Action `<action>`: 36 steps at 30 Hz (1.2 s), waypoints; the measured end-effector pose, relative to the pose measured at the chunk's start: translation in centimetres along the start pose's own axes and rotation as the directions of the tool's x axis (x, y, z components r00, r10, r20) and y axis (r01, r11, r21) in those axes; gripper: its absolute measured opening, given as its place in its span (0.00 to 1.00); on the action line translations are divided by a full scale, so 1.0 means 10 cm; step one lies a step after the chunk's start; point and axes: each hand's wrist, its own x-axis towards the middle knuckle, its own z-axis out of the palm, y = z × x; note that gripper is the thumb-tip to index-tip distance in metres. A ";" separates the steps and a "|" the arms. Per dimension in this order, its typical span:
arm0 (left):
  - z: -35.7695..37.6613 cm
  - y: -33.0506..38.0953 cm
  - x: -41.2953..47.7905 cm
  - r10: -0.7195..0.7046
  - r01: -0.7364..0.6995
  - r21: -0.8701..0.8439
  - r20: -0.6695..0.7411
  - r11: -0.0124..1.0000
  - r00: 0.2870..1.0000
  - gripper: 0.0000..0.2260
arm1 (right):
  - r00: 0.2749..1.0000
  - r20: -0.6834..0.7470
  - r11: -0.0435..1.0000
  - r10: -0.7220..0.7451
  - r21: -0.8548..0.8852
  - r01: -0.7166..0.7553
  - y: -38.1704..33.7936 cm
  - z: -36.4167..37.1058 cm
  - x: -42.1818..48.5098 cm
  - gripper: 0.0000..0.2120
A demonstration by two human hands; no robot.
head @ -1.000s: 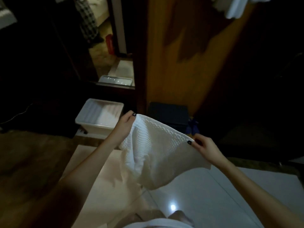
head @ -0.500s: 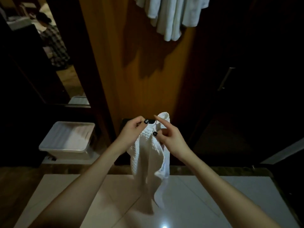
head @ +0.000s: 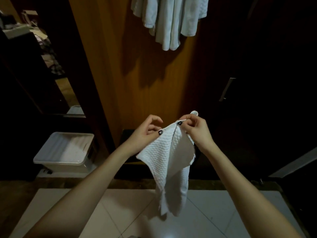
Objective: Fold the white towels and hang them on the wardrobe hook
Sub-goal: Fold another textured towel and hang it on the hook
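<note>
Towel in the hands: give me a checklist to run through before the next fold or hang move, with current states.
1. Left hand pinches the towel at its top edge: ok.
2. Right hand pinches the top edge too: ok.
3. Towel folded flat and even: not ok, it hangs loose with a ragged lower end.
4. Hook in sight: cannot tell, not in frame.
5. Room beside the hung towels: cannot tell.

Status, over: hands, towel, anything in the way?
Left hand, right hand pinch top edge of white quilted towel. Towel dangling, not yet hung. Nothing between it and hanging white towels.
</note>
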 end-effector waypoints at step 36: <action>0.39 -0.39 0.40 -0.116 0.218 0.118 -0.560 0.969 0.820 0.09 | 0.753 -0.629 0.965 0.190 0.260 -0.026 0.41 0.18 0.19 0.09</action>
